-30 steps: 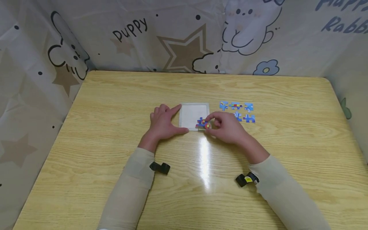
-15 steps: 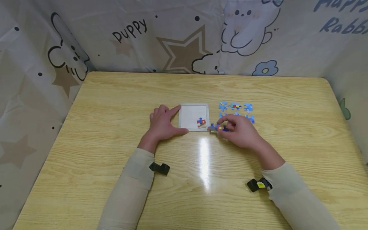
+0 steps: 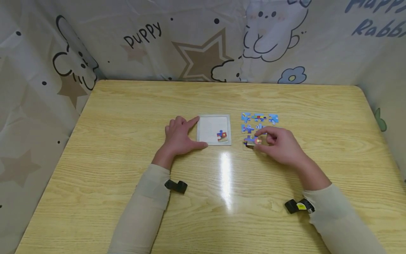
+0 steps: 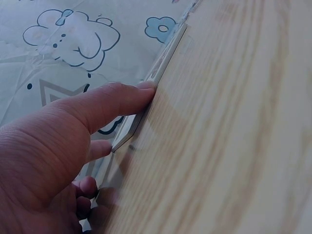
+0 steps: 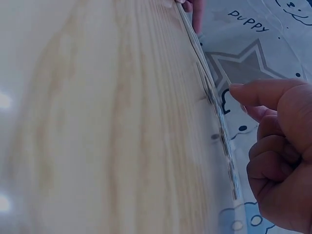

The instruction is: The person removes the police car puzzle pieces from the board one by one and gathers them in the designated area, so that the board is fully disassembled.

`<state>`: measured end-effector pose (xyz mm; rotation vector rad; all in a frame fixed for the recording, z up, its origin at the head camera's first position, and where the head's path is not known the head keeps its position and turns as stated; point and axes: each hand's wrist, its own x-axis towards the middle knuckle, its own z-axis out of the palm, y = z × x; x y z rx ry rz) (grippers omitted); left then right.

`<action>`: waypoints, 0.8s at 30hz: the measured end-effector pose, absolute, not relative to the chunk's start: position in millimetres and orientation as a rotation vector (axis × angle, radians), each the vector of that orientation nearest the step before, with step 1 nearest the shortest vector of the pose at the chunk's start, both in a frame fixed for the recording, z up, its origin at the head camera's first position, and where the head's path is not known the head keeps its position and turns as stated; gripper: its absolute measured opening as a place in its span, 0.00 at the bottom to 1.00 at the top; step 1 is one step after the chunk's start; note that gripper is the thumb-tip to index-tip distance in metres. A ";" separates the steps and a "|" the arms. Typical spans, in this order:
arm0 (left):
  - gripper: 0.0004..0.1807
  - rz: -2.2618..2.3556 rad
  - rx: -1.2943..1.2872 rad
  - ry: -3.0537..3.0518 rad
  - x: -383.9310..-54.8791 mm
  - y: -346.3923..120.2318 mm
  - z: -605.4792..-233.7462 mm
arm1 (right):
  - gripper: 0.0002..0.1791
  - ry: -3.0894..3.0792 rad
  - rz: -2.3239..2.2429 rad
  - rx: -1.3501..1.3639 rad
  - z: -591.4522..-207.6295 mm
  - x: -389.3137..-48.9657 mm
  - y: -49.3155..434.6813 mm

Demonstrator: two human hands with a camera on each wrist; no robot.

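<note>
In the head view, a square white puzzle tray (image 3: 209, 124) with a grey rim lies flat on the table. A small jigsaw piece (image 3: 222, 135), red and blue, sits inside its lower right corner. My left hand (image 3: 179, 135) steadies the tray, its straight index finger at the upper left corner and its thumb along the near edge. To the right, my right hand (image 3: 280, 144) pinches another jigsaw piece (image 3: 251, 140) between thumb and index finger. That piece is tilted, with a dark shadow under it. In the right wrist view the other fingers (image 5: 273, 161) are curled in.
Several blue jigsaw pieces (image 3: 259, 117) lie in rows beyond the right hand, partly covered by it. The wooden table (image 3: 127, 106) ends at a back edge against a printed cloth (image 3: 104, 49). A bright glare streak (image 3: 226, 176) crosses the tabletop in front of the tray.
My right hand has moved rightward from the tray, carrying one jigsaw piece towards the rows. The other piece stays in the tray's lower right corner. My left hand has kept its place.
</note>
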<state>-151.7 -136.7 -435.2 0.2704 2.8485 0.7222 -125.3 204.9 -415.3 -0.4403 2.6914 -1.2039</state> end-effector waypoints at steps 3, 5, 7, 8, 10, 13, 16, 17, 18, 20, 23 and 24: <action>0.58 0.723 0.268 2.849 -151.6 -136.3 -435.0 | 0.14 2.689 -1.207 -0.424 -415.4 -124.2 211.2; 0.58 0.724 0.265 2.849 -151.5 -136.1 -434.8 | 0.14 2.687 -1.204 -0.408 -415.4 -123.6 214.8; 0.58 0.724 0.262 2.849 -151.4 -135.9 -434.6 | 0.15 2.688 -1.198 -0.400 -414.8 -122.8 218.2; 0.58 0.724 0.259 2.850 -151.3 -135.8 -434.4 | 0.15 2.689 -1.195 -0.401 -414.4 -122.4 219.8; 0.58 0.723 0.256 2.849 -151.4 -135.5 -434.0 | 0.15 2.690 -1.190 -0.405 -414.2 -121.8 223.1; 0.58 0.719 0.256 2.846 -151.4 -134.9 -433.3 | 0.14 2.695 -1.182 -0.424 -415.5 -121.1 227.4; 0.58 0.721 0.255 2.844 -151.1 -134.6 -432.7 | 0.13 2.699 -1.182 -0.444 -417.7 -120.8 231.0; 0.58 0.722 0.255 2.843 -150.9 -134.6 -432.6 | 0.13 2.697 -1.182 -0.445 -418.6 -120.7 231.9; 0.58 0.722 0.255 2.843 -150.9 -134.7 -432.8 | 0.13 2.693 -1.181 -0.445 -419.1 -120.4 232.9; 0.58 0.722 0.257 2.843 -150.8 -135.0 -433.0 | 0.13 2.689 -1.171 -0.440 -419.8 -119.9 234.5; 0.58 0.717 0.261 2.843 -151.2 -135.4 -434.2 | 0.13 2.681 -1.156 -0.430 -420.8 -119.6 236.0; 0.58 0.714 0.263 2.845 -151.4 -135.5 -434.4 | 0.14 2.679 -1.154 -0.430 -421.0 -119.6 236.4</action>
